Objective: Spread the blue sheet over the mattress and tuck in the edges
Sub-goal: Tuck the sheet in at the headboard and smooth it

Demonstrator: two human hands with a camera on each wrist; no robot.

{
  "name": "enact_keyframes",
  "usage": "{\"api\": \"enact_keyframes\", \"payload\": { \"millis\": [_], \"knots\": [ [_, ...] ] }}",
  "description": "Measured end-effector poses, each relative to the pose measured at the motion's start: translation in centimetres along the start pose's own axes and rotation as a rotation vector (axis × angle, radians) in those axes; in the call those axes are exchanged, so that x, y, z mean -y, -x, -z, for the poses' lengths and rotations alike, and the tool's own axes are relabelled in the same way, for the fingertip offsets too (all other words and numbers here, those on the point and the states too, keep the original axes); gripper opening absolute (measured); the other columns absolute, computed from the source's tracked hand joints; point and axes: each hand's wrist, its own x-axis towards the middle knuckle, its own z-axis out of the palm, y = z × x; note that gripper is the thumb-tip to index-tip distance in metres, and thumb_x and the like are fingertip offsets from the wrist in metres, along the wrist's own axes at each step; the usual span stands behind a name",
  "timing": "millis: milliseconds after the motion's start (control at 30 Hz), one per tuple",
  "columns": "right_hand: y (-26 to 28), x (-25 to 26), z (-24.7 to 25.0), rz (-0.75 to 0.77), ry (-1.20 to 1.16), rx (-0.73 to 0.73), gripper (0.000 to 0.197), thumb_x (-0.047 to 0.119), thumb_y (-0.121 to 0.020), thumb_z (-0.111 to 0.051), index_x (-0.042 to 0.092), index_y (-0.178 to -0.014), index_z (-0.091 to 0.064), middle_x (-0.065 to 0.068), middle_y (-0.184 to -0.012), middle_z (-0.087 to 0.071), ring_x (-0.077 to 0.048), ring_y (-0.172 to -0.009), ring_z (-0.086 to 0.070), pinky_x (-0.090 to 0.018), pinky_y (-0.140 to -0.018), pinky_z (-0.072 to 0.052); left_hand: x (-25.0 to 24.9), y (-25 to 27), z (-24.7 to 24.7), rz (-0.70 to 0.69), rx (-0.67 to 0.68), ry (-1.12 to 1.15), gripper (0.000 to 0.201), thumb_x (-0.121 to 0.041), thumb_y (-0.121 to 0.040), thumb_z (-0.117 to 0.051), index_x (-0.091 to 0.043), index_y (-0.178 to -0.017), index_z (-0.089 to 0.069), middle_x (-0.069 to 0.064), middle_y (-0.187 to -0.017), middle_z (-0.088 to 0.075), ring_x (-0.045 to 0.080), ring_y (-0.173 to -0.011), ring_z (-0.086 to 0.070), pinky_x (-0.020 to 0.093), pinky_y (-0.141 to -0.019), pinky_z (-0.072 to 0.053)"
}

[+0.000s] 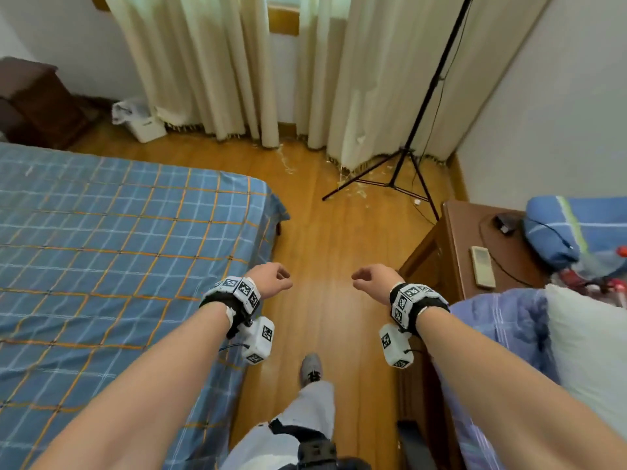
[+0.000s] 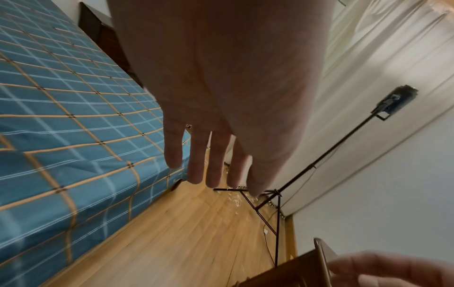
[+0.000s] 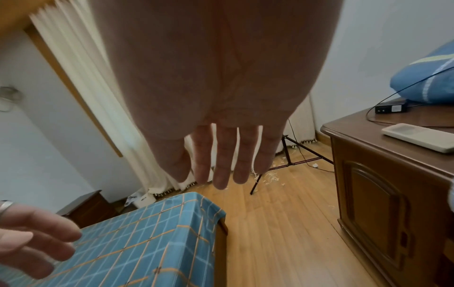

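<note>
The blue sheet (image 1: 112, 252), checked with orange and white lines, lies flat over the mattress on the left and hangs down its near side (image 2: 73, 203) and far corner (image 3: 186, 217). My left hand (image 1: 271, 279) hovers in the air just off the bed's right edge, holding nothing, its fingers (image 2: 196, 161) hanging straight and loose. My right hand (image 1: 371, 278) hovers level with it above the wooden floor, also empty, with relaxed fingers (image 3: 223, 165). Neither hand touches the sheet.
A brown wooden cabinet (image 1: 475, 239) stands at right with a remote (image 1: 482, 266), an adapter and a blue pillow (image 1: 573, 225). A black tripod (image 1: 400, 171) stands by cream curtains (image 1: 220, 62). A dark nightstand (image 1: 37, 103) and a white bin (image 1: 142, 123) stand far left. Bedding (image 1: 509, 334) lies at my right.
</note>
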Motion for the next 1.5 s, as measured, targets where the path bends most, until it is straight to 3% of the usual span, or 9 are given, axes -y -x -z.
{"api": "enact_keyframes", "payload": {
  "millis": [333, 600, 733, 867, 1000, 1133, 1167, 1267, 1500],
  "knots": [
    [-28.2, 1.7, 22.4, 0.027, 0.019, 0.0, 0.029, 0.036, -0.092, -0.06, 0.023, -0.117, -0.068, 0.001, -0.119, -0.068, -0.017, -0.108, -0.063, -0.03, -0.093, -0.05, -9.7, -27.2, 21.8, 0.012, -0.106, 0.046, 0.033, -0.037, -0.091, -0.058, -0.02, -0.119, -0.063, 0.0, -0.118, -0.066, 0.02, -0.112, -0.061, 0.03, -0.091, -0.05],
    [-59.6, 11.6, 35.3, 0.297, 0.122, 0.068, 0.027, 0.037, -0.091, -0.06, 0.024, -0.113, -0.068, 0.002, -0.114, -0.069, -0.018, -0.101, -0.064, -0.03, -0.084, -0.053, -6.2, -47.7, 36.1, 0.261, -0.285, 0.167, 0.032, -0.037, -0.091, -0.059, -0.023, -0.12, -0.062, -0.002, -0.121, -0.065, 0.018, -0.109, -0.061, 0.029, -0.09, -0.049],
    [-71.2, 22.1, 40.2, 0.463, 0.257, 0.192, 0.027, 0.038, -0.091, -0.059, 0.025, -0.113, -0.068, 0.003, -0.113, -0.069, -0.02, -0.101, -0.064, -0.035, -0.09, -0.053, -2.5, -52.2, 43.2, 0.423, -0.393, 0.302, 0.031, -0.036, -0.09, -0.06, -0.023, -0.118, -0.064, -0.002, -0.118, -0.067, 0.019, -0.106, -0.063, 0.032, -0.092, -0.051],
    [-79.7, 32.6, 42.6, 0.636, 0.335, 0.278, 0.025, 0.039, -0.092, -0.059, 0.026, -0.111, -0.068, 0.003, -0.114, -0.067, -0.019, -0.104, -0.063, -0.03, -0.088, -0.051, 2.0, -55.9, 49.0, 0.572, -0.448, 0.424, 0.032, -0.035, -0.09, -0.06, -0.021, -0.119, -0.063, -0.002, -0.118, -0.066, 0.021, -0.106, -0.063, 0.03, -0.09, -0.051],
    [-90.2, 40.9, 44.1, 0.691, 0.382, 0.313, 0.023, 0.035, -0.092, -0.059, 0.024, -0.111, -0.068, 0.001, -0.112, -0.067, -0.019, -0.102, -0.062, -0.027, -0.083, -0.048, 9.1, -63.3, 54.2, 0.667, -0.499, 0.452, 0.03, -0.033, -0.089, -0.061, -0.021, -0.116, -0.066, 0.0, -0.118, -0.067, 0.021, -0.106, -0.063, 0.027, -0.089, -0.05],
    [-101.2, 49.8, 46.3, 0.633, 0.364, 0.277, 0.024, 0.033, -0.092, -0.059, 0.022, -0.11, -0.069, -0.001, -0.109, -0.069, -0.02, -0.099, -0.064, -0.031, -0.088, -0.052, 15.8, -71.7, 63.0, 0.646, -0.419, 0.445, 0.034, -0.035, -0.092, -0.059, -0.02, -0.121, -0.063, 0.0, -0.125, -0.062, 0.021, -0.11, -0.061, 0.025, -0.086, -0.046],
    [-106.8, 56.4, 47.7, 0.621, 0.372, 0.268, 0.023, 0.033, -0.092, -0.058, 0.022, -0.109, -0.069, -0.001, -0.106, -0.069, -0.021, -0.097, -0.064, -0.031, -0.087, -0.052, 19.9, -75.7, 69.8, 0.647, -0.405, 0.432, 0.034, -0.035, -0.092, -0.059, -0.02, -0.122, -0.063, 0.0, -0.127, -0.062, 0.02, -0.113, -0.059, 0.026, -0.089, -0.046],
    [-108.9, 59.4, 47.4, 0.638, 0.338, 0.279, 0.023, 0.034, -0.092, -0.056, 0.025, -0.109, -0.069, 0.0, -0.103, -0.068, -0.02, -0.094, -0.064, -0.031, -0.085, -0.054, 21.7, -76.7, 73.5, 0.64, -0.468, 0.404, 0.034, -0.035, -0.093, -0.057, -0.02, -0.123, -0.063, 0.0, -0.129, -0.061, 0.018, -0.116, -0.058, 0.027, -0.093, -0.045],
    [-120.8, 80.0, 41.5, 0.826, 0.486, 0.424, 0.024, 0.034, -0.092, -0.055, 0.03, -0.113, -0.064, 0.008, -0.106, -0.065, -0.017, -0.098, -0.064, -0.034, -0.088, -0.054, 36.1, -80.3, 86.0, 0.748, -0.539, 0.506, 0.036, -0.038, -0.092, -0.058, -0.022, -0.124, -0.061, -0.003, -0.128, -0.063, 0.017, -0.115, -0.058, 0.031, -0.096, -0.048]
  ]
}}
